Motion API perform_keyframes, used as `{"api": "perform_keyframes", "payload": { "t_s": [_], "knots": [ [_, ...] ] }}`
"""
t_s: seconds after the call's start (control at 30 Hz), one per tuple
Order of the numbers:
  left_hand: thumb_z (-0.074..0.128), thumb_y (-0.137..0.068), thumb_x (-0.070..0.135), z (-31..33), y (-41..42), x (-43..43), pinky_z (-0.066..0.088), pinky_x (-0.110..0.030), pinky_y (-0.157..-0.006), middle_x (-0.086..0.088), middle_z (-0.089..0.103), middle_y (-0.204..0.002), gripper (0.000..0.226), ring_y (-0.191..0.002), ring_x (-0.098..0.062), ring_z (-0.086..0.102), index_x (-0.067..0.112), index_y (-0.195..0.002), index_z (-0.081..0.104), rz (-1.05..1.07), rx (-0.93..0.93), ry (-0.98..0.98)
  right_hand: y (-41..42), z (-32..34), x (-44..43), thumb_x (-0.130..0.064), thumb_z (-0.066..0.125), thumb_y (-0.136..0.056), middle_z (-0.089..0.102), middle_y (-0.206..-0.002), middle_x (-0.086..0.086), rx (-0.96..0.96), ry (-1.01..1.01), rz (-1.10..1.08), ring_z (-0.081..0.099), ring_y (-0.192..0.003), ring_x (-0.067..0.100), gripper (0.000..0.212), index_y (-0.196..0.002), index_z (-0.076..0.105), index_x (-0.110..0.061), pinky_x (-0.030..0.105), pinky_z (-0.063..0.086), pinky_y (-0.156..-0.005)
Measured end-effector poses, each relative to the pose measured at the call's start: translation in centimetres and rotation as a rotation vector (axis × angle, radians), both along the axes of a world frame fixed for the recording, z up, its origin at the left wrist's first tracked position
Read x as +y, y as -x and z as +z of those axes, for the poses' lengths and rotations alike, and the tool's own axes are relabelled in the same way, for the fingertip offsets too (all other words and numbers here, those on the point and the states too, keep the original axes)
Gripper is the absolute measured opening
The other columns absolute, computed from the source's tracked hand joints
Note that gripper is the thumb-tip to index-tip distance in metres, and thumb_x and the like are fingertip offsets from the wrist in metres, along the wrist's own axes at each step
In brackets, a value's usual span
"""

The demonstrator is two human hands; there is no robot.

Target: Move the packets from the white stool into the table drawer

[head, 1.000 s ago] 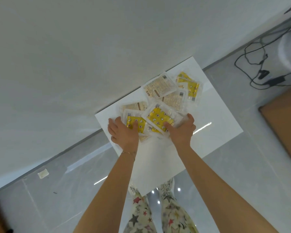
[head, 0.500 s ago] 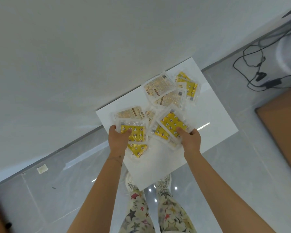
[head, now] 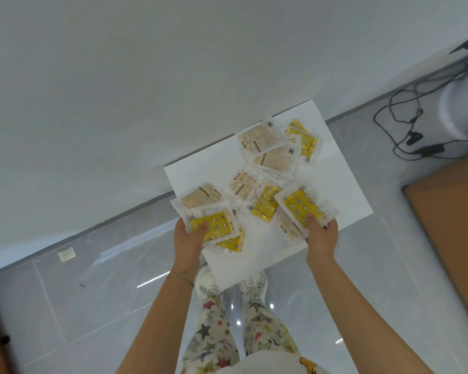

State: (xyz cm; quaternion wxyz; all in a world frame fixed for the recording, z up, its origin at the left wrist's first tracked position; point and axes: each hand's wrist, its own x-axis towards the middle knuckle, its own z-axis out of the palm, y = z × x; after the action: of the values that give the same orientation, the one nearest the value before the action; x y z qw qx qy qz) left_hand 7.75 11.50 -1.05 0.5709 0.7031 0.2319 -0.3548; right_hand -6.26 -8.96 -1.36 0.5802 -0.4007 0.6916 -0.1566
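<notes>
Pickup step: the left hand point(head: 187, 241) grips a stack of packets point(head: 211, 225) in curled fingers point(head: 201, 226), and the right hand point(head: 322, 238) pinches a second bunch point(head: 300, 206) over the white stool point(head: 343, 190). Loose packets point(head: 270, 149) lie toward its far side. Next, likely carry both handfuls to the drawer, which is out of view.

Thin bracelet point(head: 184, 278) on left wrist; cream trousers point(head: 214, 333) printed with coloured stars, white lace-up shoes point(head: 254, 288)

Illegible small print on packets point(head: 261, 141)
</notes>
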Motion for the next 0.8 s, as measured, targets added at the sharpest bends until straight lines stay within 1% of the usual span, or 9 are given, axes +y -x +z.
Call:
{"api": "perform_keyframes", "payload": {
  "t_s": [0.1,0.2,0.27,0.33,0.4,0.5,0.6,0.73,0.8],
  "knots": [
    [0.062,-0.089,-0.001,0.9,0.5,0.1,0.056,-0.039,-0.076,-0.002,0.069,-0.097,0.028,-0.088,-0.023,0.068,0.025,-0.097,0.058,0.069,0.015,0.027,0.6,0.7,-0.2,-0.01,0.065,-0.087,0.066,-0.112,0.002,0.013,-0.026,-0.014,0.064,-0.104,0.024,0.034,-0.118,0.057,-0.021,0.047,0.052,-0.093],
    [0.062,-0.089,-0.001,2.3,0.6,0.6,0.058,-0.035,-0.072,-0.002,0.068,-0.1,0.028,-0.087,-0.019,0.069,0.024,-0.102,0.057,0.124,0.027,0.045,1.0,2.3,-0.3,-0.009,0.064,-0.088,0.066,-0.109,0.0,-0.005,-0.029,-0.006,0.064,-0.105,0.023,0.031,-0.114,0.056,-0.024,0.046,0.052,-0.093],
    [0.063,-0.089,0.0,3.7,0.7,1.0,0.058,-0.036,-0.074,-0.005,0.068,-0.105,0.031,-0.091,-0.021,0.069,0.019,-0.112,0.056,0.142,0.026,0.051,1.2,4.1,-0.3,-0.008,0.063,-0.089,0.065,-0.107,-0.001,-0.03,-0.043,0.01,0.064,-0.102,0.021,0.031,-0.114,0.055,-0.025,0.041,0.055,-0.083],
    [0.063,-0.089,0.001,5.6,0.8,1.6,0.057,-0.042,-0.08,-0.01,0.068,-0.112,0.037,-0.096,-0.026,0.068,0.013,-0.123,0.055,0.141,0.014,0.065,1.2,6.3,-0.5,-0.009,0.062,-0.09,0.064,-0.104,-0.002,-0.054,-0.087,0.036,0.064,-0.093,0.015,0.03,-0.115,0.054,-0.024,0.032,0.053,-0.069],
    [0.064,-0.089,0.003,7.7,1.0,2.3,0.057,-0.045,-0.084,-0.012,0.067,-0.116,0.042,-0.1,-0.028,0.068,0.01,-0.129,0.053,0.119,-0.008,0.078,1.4,8.6,-0.7,-0.01,0.062,-0.09,0.064,-0.104,-0.001,-0.074,-0.143,0.089,0.063,-0.089,0.014,0.031,-0.118,0.055,-0.021,0.031,0.051,-0.065],
    [0.065,-0.088,0.005,11.1,1.5,3.4,0.057,-0.046,-0.084,-0.013,0.068,-0.117,0.043,-0.102,-0.029,0.068,0.01,-0.129,0.053,0.084,-0.052,0.097,1.4,12.0,-0.9,-0.011,0.063,-0.09,0.066,-0.107,0.001,-0.096,-0.176,0.189,0.064,-0.093,0.018,0.033,-0.12,0.056,-0.021,0.033,0.053,-0.067],
    [0.063,-0.089,0.004,14.7,2.4,4.6,0.059,-0.042,-0.081,-0.01,0.068,-0.116,0.043,-0.101,-0.027,0.069,0.01,-0.13,0.053,0.105,-0.091,0.131,0.6,15.5,-0.2,-0.011,0.062,-0.09,0.066,-0.105,0.0,-0.135,-0.181,0.265,0.064,-0.093,0.019,0.028,-0.115,0.058,-0.023,0.034,0.054,-0.069],
    [0.064,-0.089,0.004,19.2,4.3,6.4,0.058,-0.044,-0.084,-0.009,0.068,-0.118,0.043,-0.103,-0.026,0.069,0.013,-0.13,0.053,0.175,-0.125,0.154,-0.9,19.9,2.0,-0.013,0.063,-0.089,0.067,-0.106,0.002,-0.17,-0.167,0.39,0.066,-0.093,0.019,0.029,-0.116,0.058,-0.02,0.038,0.057,-0.073],
    [0.065,-0.088,0.003,21.4,5.4,7.3,0.057,-0.044,-0.085,-0.006,0.069,-0.114,0.039,-0.101,-0.025,0.069,0.016,-0.123,0.056,0.245,-0.139,0.122,-1.6,21.7,3.4,-0.015,0.065,-0.088,0.068,-0.109,0.002,-0.182,-0.16,0.48,0.067,-0.096,0.02,0.033,-0.12,0.058,-0.019,0.039,0.058,-0.077]
  ]
}}
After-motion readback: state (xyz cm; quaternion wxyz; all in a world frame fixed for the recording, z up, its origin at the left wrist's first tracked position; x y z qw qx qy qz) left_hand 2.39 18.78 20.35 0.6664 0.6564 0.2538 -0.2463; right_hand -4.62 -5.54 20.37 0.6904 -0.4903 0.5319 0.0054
